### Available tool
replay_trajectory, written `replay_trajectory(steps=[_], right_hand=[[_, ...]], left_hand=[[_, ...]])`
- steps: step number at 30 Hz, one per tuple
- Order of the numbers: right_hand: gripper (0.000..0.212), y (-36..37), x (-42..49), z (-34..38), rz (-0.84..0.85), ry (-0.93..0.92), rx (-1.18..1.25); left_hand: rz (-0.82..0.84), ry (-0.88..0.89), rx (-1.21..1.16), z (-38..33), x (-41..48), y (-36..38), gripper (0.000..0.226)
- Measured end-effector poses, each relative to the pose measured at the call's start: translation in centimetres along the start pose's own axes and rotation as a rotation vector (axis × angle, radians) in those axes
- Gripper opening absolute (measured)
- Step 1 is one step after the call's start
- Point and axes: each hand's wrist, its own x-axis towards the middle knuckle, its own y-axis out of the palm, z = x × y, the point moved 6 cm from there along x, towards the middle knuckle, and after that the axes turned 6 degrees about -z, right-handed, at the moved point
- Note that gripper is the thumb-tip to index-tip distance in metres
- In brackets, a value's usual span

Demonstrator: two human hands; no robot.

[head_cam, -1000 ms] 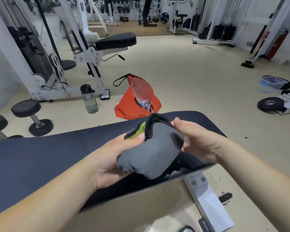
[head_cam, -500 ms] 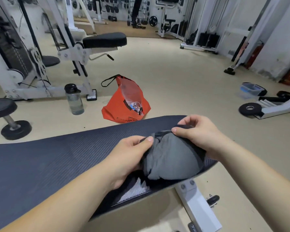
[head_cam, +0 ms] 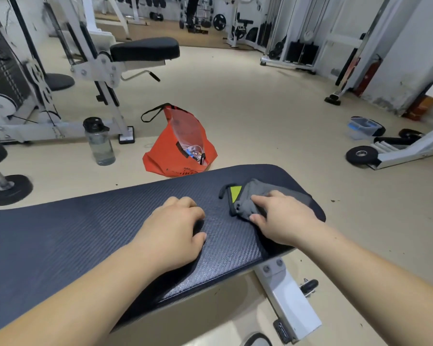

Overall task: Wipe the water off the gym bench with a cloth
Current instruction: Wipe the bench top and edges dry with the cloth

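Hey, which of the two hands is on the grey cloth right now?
The right hand, pressing the grey cloth near the rounded end of the bench. The left hand rests on bare padding beside it, touching no cloth.

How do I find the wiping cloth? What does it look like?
Look for the long dark bench that runs across the front of the picture. Go to its right end, where the right hand rests on a crumpled grey cloth. It is the only soft thing on the bench, with black edging and a bright yellow-green patch.
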Motion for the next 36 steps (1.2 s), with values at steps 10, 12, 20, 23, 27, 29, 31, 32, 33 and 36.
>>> replay_trajectory(steps=[10,12,20,23,27,29,31,32,33,36], right_hand=[[0.054,1.3,7.3,-1.6,-0.109,0.164,0.043],[0.053,1.2,6.3,1.5,-0.12,0.037,0.05],[0.051,2.2,5.7,1.7,-0.152,-0.306,0.128],[0.05,2.5,7.7,-5.7,-0.194,0.032,0.135],[0.051,2.4,6.2,-7.2,-0.182,0.212,-0.032],[0.052,2.0,4.7,-4.5,-0.169,0.147,-0.047],[0.052,2.1,3.1,-0.7,-0.112,-0.011,0.0],[0.052,2.2,2.3,1.3,-0.089,-0.112,0.023],[0.053,2.2,1.7,3.2,-0.085,-0.213,0.044],[0.053,1.8,1.8,5.8,-0.104,-0.384,0.128]], left_hand=[[0.138,-0.097,0.15,2.7,1.4,1.8,0.07],[0.125,-0.095,0.156,2.9,1.3,1.8,0.071],[0.11,-0.068,0.195,3.2,0.8,2.3,0.072],[0.103,-0.071,0.188,3.2,0.8,2.4,0.073],[0.114,-0.081,0.186,3.2,0.9,2.7,0.072],[0.112,-0.085,0.189,3.1,1.0,2.7,0.073],[0.105,-0.089,0.193,3.1,1.0,2.7,0.073],[0.104,-0.092,0.194,3.0,1.0,2.7,0.074],[0.1,-0.094,0.195,3.0,1.0,2.7,0.074],[0.089,-0.093,0.202,2.9,0.7,2.8,0.077]])
